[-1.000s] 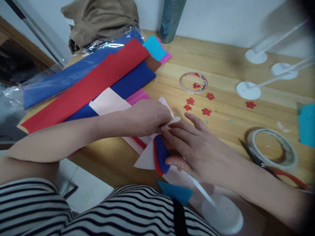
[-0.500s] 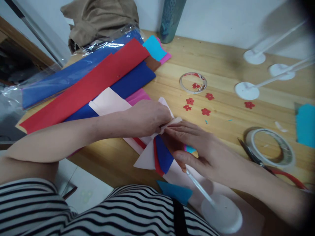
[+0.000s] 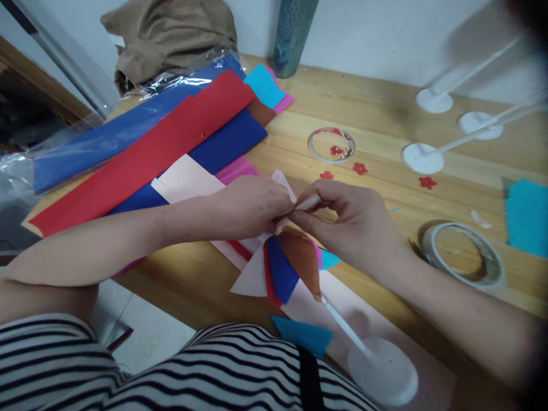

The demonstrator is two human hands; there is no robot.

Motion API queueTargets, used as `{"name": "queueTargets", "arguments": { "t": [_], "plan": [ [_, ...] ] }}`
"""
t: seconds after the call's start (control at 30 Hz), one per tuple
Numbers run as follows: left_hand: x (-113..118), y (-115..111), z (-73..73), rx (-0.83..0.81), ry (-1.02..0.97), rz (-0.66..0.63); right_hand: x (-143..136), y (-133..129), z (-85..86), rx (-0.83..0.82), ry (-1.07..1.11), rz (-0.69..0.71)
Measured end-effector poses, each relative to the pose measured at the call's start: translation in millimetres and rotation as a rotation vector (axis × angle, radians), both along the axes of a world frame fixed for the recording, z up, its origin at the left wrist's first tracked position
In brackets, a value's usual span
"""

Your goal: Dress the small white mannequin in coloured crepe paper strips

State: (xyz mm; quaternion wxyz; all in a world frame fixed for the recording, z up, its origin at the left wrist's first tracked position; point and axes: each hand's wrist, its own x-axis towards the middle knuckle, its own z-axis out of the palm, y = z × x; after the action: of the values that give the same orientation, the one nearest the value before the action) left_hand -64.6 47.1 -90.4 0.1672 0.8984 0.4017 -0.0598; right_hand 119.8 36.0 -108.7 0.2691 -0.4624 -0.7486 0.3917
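Observation:
A fan of coloured paper or felt pieces in pale pink, red, blue and brown [image 3: 305,260] is gathered under my hands, with a white stick [image 3: 342,323] running down from it to a round white base [image 3: 385,371]. My left hand [image 3: 261,204] is closed around the gathered middle, its fingertips partly hidden. Beside it, thumb and fingers of my right hand [image 3: 353,220] pinch a pale pink tip [image 3: 308,203] that sticks up from the bunch. A teal piece [image 3: 303,335] lies near the table's front edge.
To the left lie red strips [image 3: 141,151] and blue strips [image 3: 233,140]. Beyond my hands are a clear ring [image 3: 331,145] and red flower cutouts [image 3: 359,168]. A tape roll [image 3: 464,254] stands right, partly over dark scissors; several white stands [image 3: 423,158] are at the back.
My right hand has lifted off the brown piece and changed from a flat reach to a pinch on the pale pink tip. The left hand keeps its grip.

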Motion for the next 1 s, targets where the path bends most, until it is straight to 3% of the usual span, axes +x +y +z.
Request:
{"name": "queueTargets", "arguments": {
  "t": [0.23,0.5,0.77,1.0],
  "plan": [
    [1.7,0.5,9.9,-0.17,0.016,0.031,4.6,-0.3,-8.7,-0.192,0.151,-0.103],
    [1.6,4.4,6.8,-0.226,-0.093,-0.067,9.3,-1.5,-4.5,-0.151,0.166,-0.115],
    [1.5,0.6,9.6,-0.198,-0.013,-0.019,11.8,-3.9,-8.3,-0.36,0.156,-0.169],
    [-5.3,-3.3,5.0,-0.111,-0.039,-0.006,15.5,-3.4,-11.1,-0.396,0.057,-0.196]
  ]
}}
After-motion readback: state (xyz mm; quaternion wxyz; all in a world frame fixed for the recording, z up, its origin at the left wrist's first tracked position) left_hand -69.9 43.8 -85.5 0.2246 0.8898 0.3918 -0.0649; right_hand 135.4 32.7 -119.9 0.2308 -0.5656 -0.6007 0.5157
